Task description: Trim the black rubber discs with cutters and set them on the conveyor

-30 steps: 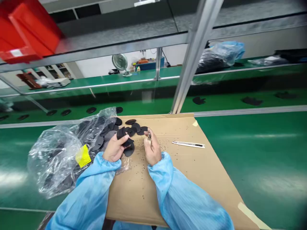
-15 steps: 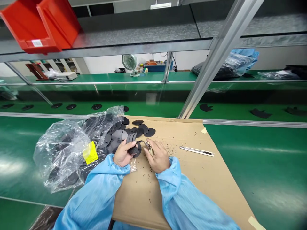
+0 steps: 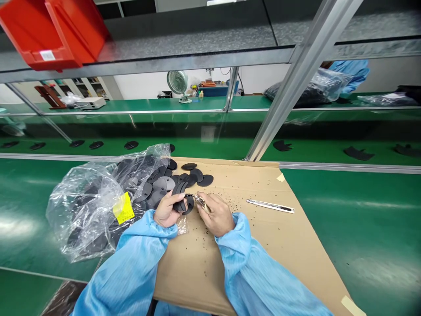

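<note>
My left hand (image 3: 167,211) is closed on a black curved plastic part (image 3: 178,193), held upright over the cardboard. In my right hand (image 3: 219,214) is a pair of small nippers (image 3: 201,202), its jaws at a thin black stub on the held part. Just beyond and to the left lie many round black plastic discs (image 3: 163,183), some loose and some inside a clear plastic bag (image 3: 82,197) with a yellow label (image 3: 123,208). Tiny black scraps dot the cardboard sheet (image 3: 194,281) around my hands.
A utility knife (image 3: 270,206) lies on the cardboard to the right. Behind it a slanting metal post (image 3: 279,109) rises from the green bench. Black parts (image 3: 358,153) rest in a row on the green belt (image 3: 223,147). A red bin (image 3: 55,35) sits on the upper shelf.
The nippers have moved left, and their jaws now meet the stub on the black part; before there was a small gap. My left hand has barely moved.
</note>
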The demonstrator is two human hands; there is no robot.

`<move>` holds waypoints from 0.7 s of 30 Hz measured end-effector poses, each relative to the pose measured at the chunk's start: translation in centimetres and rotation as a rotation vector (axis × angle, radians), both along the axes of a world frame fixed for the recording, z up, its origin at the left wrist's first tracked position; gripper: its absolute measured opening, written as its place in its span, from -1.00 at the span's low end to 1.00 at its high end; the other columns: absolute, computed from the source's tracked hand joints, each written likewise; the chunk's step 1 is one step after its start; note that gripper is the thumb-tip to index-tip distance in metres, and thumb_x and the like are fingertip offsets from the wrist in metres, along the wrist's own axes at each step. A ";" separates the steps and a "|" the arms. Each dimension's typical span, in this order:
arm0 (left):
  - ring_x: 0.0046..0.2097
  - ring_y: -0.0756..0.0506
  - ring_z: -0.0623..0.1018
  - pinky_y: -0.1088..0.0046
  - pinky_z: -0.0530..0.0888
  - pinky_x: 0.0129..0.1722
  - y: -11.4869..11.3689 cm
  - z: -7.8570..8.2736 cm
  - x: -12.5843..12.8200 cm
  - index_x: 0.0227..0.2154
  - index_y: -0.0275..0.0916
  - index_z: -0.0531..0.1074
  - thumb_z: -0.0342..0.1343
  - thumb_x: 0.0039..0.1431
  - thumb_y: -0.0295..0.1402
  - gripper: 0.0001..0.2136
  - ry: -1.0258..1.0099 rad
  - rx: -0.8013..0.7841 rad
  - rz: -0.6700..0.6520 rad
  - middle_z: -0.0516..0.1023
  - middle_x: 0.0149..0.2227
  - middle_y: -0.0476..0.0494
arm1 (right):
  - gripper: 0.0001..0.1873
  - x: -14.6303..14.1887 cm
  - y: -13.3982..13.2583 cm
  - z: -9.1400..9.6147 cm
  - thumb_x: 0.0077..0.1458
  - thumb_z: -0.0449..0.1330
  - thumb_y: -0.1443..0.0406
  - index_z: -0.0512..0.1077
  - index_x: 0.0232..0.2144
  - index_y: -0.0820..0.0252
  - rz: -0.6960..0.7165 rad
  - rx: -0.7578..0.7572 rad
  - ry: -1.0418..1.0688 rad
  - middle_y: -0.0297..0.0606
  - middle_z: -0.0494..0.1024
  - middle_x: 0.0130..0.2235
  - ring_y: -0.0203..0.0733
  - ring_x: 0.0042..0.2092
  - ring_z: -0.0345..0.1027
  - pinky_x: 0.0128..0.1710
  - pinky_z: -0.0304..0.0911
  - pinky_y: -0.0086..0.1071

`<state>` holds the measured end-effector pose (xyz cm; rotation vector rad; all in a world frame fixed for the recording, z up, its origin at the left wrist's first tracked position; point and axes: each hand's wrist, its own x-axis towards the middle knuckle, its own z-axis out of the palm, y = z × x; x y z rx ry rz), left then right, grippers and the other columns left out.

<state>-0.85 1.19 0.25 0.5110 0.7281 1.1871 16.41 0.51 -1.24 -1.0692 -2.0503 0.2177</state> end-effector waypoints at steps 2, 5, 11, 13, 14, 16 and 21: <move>-0.60 0.12 0.24 0.62 0.20 -0.65 0.1 0.0 -0.2 -0.53 -0.31 0.26 0.25 -0.15 -0.45 -0.78 -0.024 -0.010 -0.035 0.19 -0.63 0.06 | -0.70 0.1 0.0 0.2 0.18 0.01 0.27 0.35 -0.04 0.14 0.013 -0.007 -0.012 -0.20 0.47 -0.31 -0.14 -0.25 0.35 -0.20 0.28 -0.29; -0.62 0.14 0.15 0.65 0.10 -0.67 0.2 -0.2 -0.5 -0.55 -0.32 0.24 0.22 -0.13 -0.45 -0.78 -0.060 -0.039 -0.107 0.14 -0.63 0.06 | -0.69 0.1 0.1 0.3 0.18 0.01 0.29 0.35 -0.04 0.13 0.033 0.001 -0.036 -0.20 0.45 -0.32 -0.14 -0.26 0.32 -0.20 0.26 -0.29; -0.61 0.15 0.12 0.65 0.04 -0.67 0.3 -0.2 -0.9 -0.58 -0.33 0.22 0.20 -0.12 -0.45 -0.79 -0.055 -0.059 -0.152 0.15 -0.63 0.03 | -0.66 0.3 0.2 0.2 0.12 0.02 0.37 0.35 -0.03 0.15 0.034 0.039 -0.088 -0.21 0.43 -0.34 -0.13 -0.29 0.28 -0.22 0.24 -0.28; -0.61 0.14 0.13 0.65 0.05 -0.67 0.3 -0.2 -1.0 -0.59 -0.33 0.22 0.21 -0.11 -0.44 -0.78 -0.028 -0.042 -0.155 0.16 -0.63 0.03 | -0.64 0.3 0.2 0.1 0.11 0.01 0.38 0.35 -0.03 0.14 0.016 0.041 -0.101 -0.22 0.42 -0.35 -0.13 -0.29 0.28 -0.23 0.24 -0.28; -0.61 0.14 0.14 0.65 0.05 -0.67 0.3 -0.2 -1.0 -0.59 -0.33 0.22 0.21 -0.12 -0.44 -0.78 -0.014 -0.032 -0.153 0.18 -0.63 0.02 | -0.64 0.4 0.1 0.1 0.10 0.02 0.39 0.35 -0.04 0.14 0.007 0.044 -0.108 -0.22 0.42 -0.36 -0.13 -0.30 0.28 -0.23 0.24 -0.29; -0.62 0.14 0.16 0.64 0.06 -0.67 0.3 -0.2 -1.0 -0.58 -0.33 0.24 0.23 -0.13 -0.44 -0.78 0.008 -0.013 -0.144 0.20 -0.64 0.02 | -0.64 0.4 0.1 0.0 0.08 0.02 0.40 0.37 -0.06 0.14 -0.010 0.052 -0.123 -0.23 0.42 -0.38 -0.13 -0.30 0.29 -0.23 0.24 -0.30; -0.63 0.13 0.22 0.63 0.09 -0.68 0.3 -0.1 -0.9 -0.58 -0.33 0.26 0.26 -0.17 -0.43 -0.77 0.058 -0.021 -0.090 0.25 -0.65 0.02 | -0.65 0.3 -0.1 0.1 0.03 0.02 0.43 0.39 -0.12 0.14 -0.023 0.006 -0.129 -0.24 0.43 -0.39 -0.15 -0.32 0.31 -0.28 0.25 -0.34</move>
